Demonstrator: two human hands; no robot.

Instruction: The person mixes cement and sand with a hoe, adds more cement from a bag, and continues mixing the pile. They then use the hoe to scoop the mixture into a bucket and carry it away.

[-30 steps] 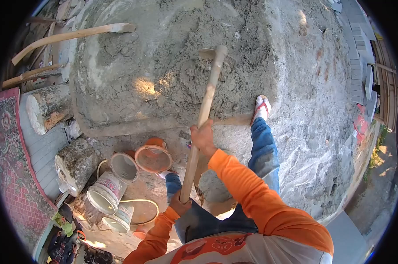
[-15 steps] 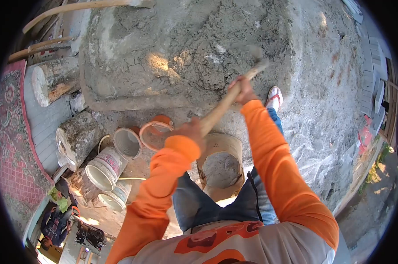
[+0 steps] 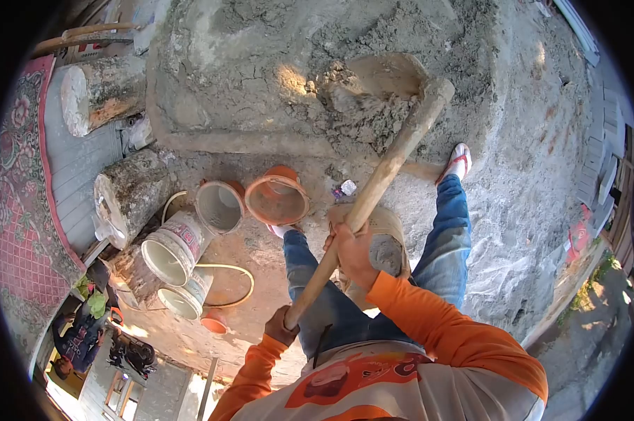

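Note:
My left hand (image 3: 282, 325) is closed round the lower end of a long wooden handle (image 3: 390, 163), close to my waist. Further up, between my knees, my right hand (image 3: 354, 254) grips the same handle. At its far end a wide hoe blade (image 3: 388, 74) rests in wet grey mortar (image 3: 261, 91), with a lump of the mix against it. Below the handle, between my legs, stands a container (image 3: 387, 254) holding grey material, partly hidden by my right hand and the handle.
Left of my legs are an orange bucket (image 3: 276, 201), a grey bucket (image 3: 219, 208), white buckets (image 3: 168, 257) and a yellow hose (image 3: 250, 286). Cut logs (image 3: 131, 189) and a patterned rug (image 3: 33, 231) lie further left. Another person (image 3: 85, 344) is at the lower left.
The handle has come back toward my body, and the blade now sits in the mortar nearer me. Both hands have moved down toward my waist, still on the handle.

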